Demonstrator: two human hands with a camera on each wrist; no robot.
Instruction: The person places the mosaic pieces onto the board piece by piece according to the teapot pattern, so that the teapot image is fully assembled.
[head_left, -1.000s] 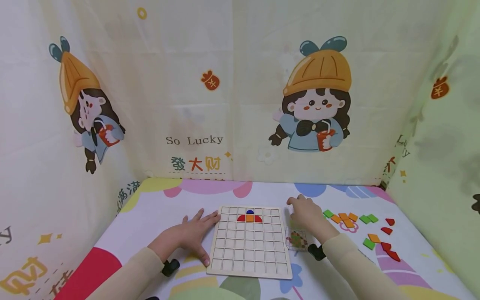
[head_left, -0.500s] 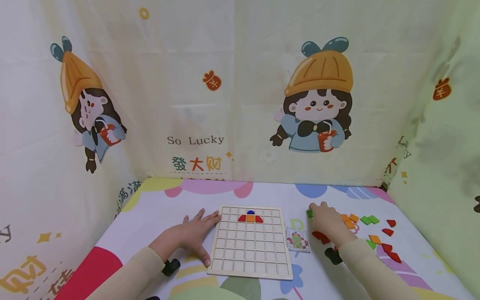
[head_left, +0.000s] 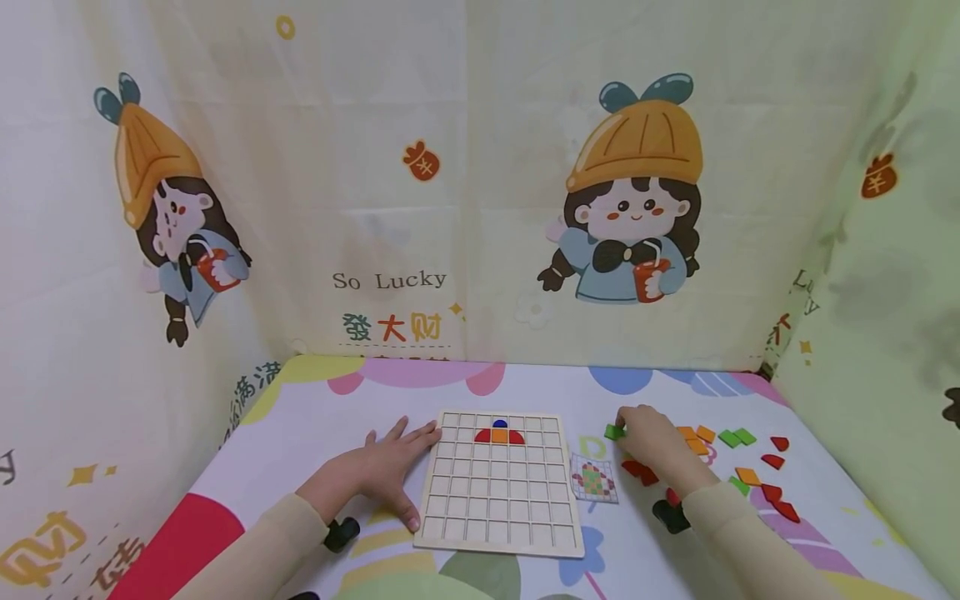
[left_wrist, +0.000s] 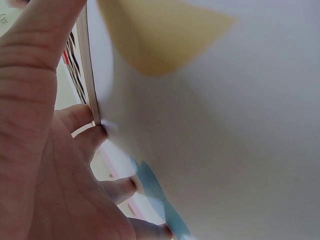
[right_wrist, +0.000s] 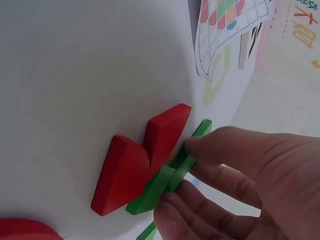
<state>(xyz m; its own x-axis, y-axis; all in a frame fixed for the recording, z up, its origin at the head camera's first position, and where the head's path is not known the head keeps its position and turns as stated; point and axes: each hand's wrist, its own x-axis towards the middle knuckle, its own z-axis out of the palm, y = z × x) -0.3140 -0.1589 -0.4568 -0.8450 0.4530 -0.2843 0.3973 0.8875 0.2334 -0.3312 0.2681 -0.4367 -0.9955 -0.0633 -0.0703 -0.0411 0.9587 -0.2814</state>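
Note:
A wooden grid board [head_left: 498, 504] lies on the table. In its upper rows sit a blue piece [head_left: 500, 424], an orange square [head_left: 499, 436] and red quarter-rounds [head_left: 517, 437] on either side. My left hand [head_left: 382, 471] is spread flat, its fingertips and thumb against the board's left edge. To the right of the board, my right hand [head_left: 654, 437] pinches a green square tile [head_left: 614, 432] between thumb and fingers. In the right wrist view, other green tiles [right_wrist: 152, 192] lie under the fingers, beside two red pieces [right_wrist: 120, 175]; the fingers partly hide them.
A pattern card [head_left: 595, 479] lies against the board's right side. Farther right are scattered orange tiles [head_left: 705, 433], green tiles [head_left: 737, 437] and red pieces [head_left: 786, 511]. A printed cloth wall [head_left: 495, 208] rises behind the table.
My right hand has moved right, from above the pattern card to the green tiles, uncovering the card. A green tile now shows at its fingertips. The left hand stays put.

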